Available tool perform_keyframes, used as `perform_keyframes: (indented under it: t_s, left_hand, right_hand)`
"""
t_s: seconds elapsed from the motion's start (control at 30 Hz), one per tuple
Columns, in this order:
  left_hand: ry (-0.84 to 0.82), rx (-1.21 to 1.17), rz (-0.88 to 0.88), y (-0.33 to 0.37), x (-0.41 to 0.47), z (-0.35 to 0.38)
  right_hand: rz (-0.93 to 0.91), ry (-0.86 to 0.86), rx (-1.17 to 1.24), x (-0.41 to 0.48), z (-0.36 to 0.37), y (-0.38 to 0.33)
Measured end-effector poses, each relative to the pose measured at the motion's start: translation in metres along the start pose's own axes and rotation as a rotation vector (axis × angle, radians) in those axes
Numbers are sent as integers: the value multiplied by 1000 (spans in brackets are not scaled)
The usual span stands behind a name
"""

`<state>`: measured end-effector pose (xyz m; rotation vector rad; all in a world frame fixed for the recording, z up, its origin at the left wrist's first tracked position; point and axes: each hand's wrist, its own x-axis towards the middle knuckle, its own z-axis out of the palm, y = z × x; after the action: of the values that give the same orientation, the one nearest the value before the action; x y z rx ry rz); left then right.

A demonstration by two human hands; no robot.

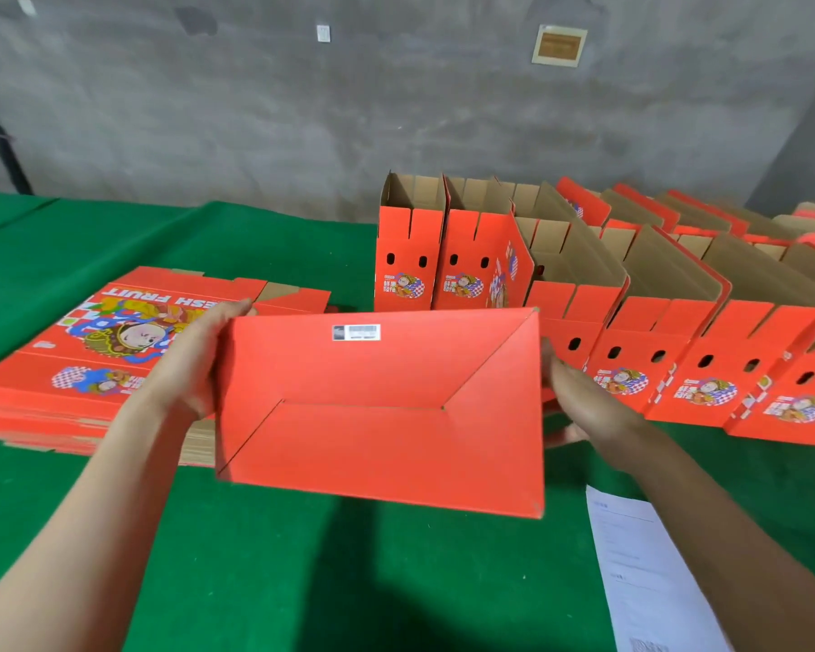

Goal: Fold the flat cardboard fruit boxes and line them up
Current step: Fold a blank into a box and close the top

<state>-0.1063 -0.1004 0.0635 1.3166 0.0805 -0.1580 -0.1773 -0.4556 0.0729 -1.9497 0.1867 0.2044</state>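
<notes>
A red box [382, 411] is held up in the middle of the view, above the green cloth [302, 581], with its closed underside turned toward the camera. The interlocked bottom flaps are seen as slanting seams, and a small barcode label [356, 332] is stuck near the upper edge.

The box is held from both sides. The left hand [189, 369] is set against the left edge, with the thumb laid along the upper left corner and the fingers wrapped behind the card, so the box is gripped there. The right hand [579, 402] is pressed to the right edge; its fingers are hidden behind the box, so how far they are curled cannot be told.

Just behind the left hand a stack [90, 369] of flat, unfolded boxes is laid on the cloth, printed face up.

Behind and to the right of the held box, folded boxes [678, 369] are stood upright with open tops, side by side in rows that run off toward the right edge.

A white printed sheet [645, 571] is laid on the cloth at the lower right, partly covered by the right forearm.

The scene is backed by a grey wall [396, 110], on which a small framed plaque [558, 45] is fixed.
</notes>
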Motion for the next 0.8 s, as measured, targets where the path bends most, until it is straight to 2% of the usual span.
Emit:
perform_keyframes:
  t_s: [0.13, 0.3, 0.5, 0.57, 0.67, 0.8]
  left_hand:
    - [84, -143, 77, -10, -1, -13]
    - [79, -155, 161, -18, -2, -16]
    - [255, 436, 344, -39, 8, 15]
    - [218, 494, 360, -42, 7, 30]
    - [134, 478, 346, -46, 6, 55]
    - [10, 471, 286, -52, 4, 83]
  right_hand:
    - [-188, -77, 58, -8, 6, -14]
    - [-396, 51, 95, -10, 7, -26]
    - [-632, 343, -301, -3, 28, -21]
    - [-681, 450, -393, 9, 40, -8]
    - [-653, 591, -474, 32, 58, 9]
    - [-604, 583, -578, 54, 90, 40]
